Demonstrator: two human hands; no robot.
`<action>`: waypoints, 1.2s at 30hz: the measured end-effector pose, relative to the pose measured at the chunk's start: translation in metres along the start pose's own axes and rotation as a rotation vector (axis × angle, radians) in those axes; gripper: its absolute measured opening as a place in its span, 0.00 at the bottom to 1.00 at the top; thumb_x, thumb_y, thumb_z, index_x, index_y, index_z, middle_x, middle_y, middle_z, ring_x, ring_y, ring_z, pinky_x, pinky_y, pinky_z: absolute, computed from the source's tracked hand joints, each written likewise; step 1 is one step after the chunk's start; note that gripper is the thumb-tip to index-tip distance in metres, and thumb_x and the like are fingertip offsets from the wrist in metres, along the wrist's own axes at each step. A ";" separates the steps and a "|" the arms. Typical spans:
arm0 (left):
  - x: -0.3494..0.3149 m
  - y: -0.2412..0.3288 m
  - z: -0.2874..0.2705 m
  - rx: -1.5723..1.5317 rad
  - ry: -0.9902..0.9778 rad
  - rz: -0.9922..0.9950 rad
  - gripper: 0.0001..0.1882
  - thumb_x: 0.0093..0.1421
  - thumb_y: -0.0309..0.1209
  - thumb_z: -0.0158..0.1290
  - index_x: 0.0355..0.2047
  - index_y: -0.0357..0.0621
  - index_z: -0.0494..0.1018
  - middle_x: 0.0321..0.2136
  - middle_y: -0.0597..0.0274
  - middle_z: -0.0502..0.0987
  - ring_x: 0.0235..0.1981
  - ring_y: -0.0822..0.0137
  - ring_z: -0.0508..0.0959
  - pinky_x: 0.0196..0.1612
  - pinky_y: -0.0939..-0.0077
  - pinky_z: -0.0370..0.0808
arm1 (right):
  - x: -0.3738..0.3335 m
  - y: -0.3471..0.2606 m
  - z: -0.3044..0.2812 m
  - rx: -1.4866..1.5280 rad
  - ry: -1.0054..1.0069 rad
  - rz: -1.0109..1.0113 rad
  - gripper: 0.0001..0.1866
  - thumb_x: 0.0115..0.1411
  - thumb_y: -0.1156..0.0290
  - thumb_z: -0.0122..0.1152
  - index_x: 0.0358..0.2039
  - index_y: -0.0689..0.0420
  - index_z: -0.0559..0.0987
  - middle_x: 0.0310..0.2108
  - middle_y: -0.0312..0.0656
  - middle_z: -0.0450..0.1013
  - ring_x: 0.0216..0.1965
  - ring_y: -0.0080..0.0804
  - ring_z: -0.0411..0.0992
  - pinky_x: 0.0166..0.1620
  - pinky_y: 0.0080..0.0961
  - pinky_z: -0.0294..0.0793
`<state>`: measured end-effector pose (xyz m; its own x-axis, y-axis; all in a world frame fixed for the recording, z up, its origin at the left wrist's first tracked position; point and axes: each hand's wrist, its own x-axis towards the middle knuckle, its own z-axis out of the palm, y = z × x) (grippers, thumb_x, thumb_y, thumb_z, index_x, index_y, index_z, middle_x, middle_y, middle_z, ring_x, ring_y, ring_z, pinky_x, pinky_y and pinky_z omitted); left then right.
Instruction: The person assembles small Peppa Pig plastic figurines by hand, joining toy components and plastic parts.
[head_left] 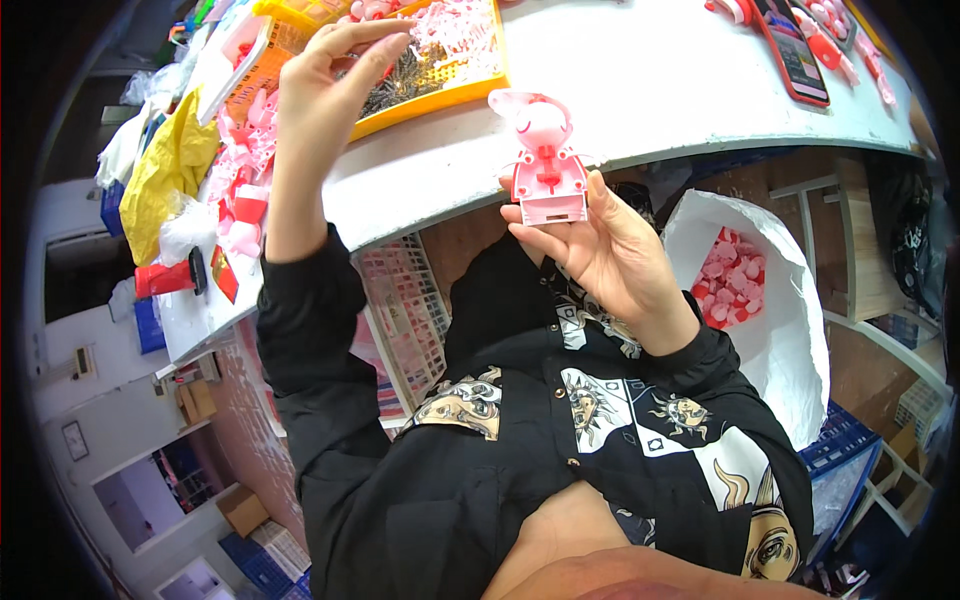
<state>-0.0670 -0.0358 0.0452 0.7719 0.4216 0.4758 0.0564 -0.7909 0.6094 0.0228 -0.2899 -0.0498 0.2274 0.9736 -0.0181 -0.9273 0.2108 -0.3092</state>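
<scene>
My right hand (625,250) holds a pink plastic toy figure shell (545,135) by its lower end, just off the table's near edge. Its hollow inner side faces up, showing small red parts in the middle and a pale block at the base. Over a yellow tray (435,101) my left hand (325,85) is raised, thumb and forefinger pinched together. Anything between those fingertips is too small to make out. Below that hand, the tray carries a heap of small dark metal-looking pieces (400,90) beside pale pink plastic parts (465,35).
A phone (795,55) lies at the table's far right among red and pink parts. Below the table on the right stands a white sack (790,340) with pink and red pieces. Pink parts (240,190) and a yellow bag (170,180) crowd the left. A mesh crate (410,300) stands below.
</scene>
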 end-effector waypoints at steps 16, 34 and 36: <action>0.034 -0.033 0.026 0.551 -0.398 -0.240 0.13 0.55 0.37 0.60 0.33 0.38 0.80 0.28 0.58 0.81 0.30 0.70 0.80 0.36 0.76 0.75 | -0.001 0.003 -0.002 0.019 0.034 -0.051 0.26 0.70 0.58 0.40 0.59 0.65 0.61 0.56 0.58 0.65 0.55 0.55 0.67 0.56 0.41 0.73; 0.012 -0.035 0.008 0.210 -0.158 -0.154 0.08 0.56 0.28 0.59 0.35 0.38 0.80 0.29 0.62 0.81 0.33 0.76 0.80 0.38 0.83 0.75 | -0.001 0.008 -0.001 -0.018 0.006 -0.011 0.28 0.69 0.56 0.41 0.61 0.64 0.57 0.54 0.52 0.66 0.55 0.49 0.69 0.58 0.42 0.70; 0.010 -0.035 0.007 0.219 -0.162 -0.144 0.09 0.56 0.28 0.59 0.36 0.38 0.80 0.29 0.62 0.81 0.32 0.75 0.79 0.38 0.82 0.74 | -0.001 0.008 -0.001 -0.016 0.003 -0.009 0.28 0.69 0.56 0.42 0.60 0.64 0.57 0.54 0.52 0.66 0.55 0.49 0.69 0.58 0.41 0.70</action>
<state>-0.0569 -0.0074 0.0238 0.8358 0.4745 0.2764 0.2942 -0.8120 0.5041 0.0152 -0.2890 -0.0532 0.2366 0.9714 -0.0182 -0.9204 0.2181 -0.3245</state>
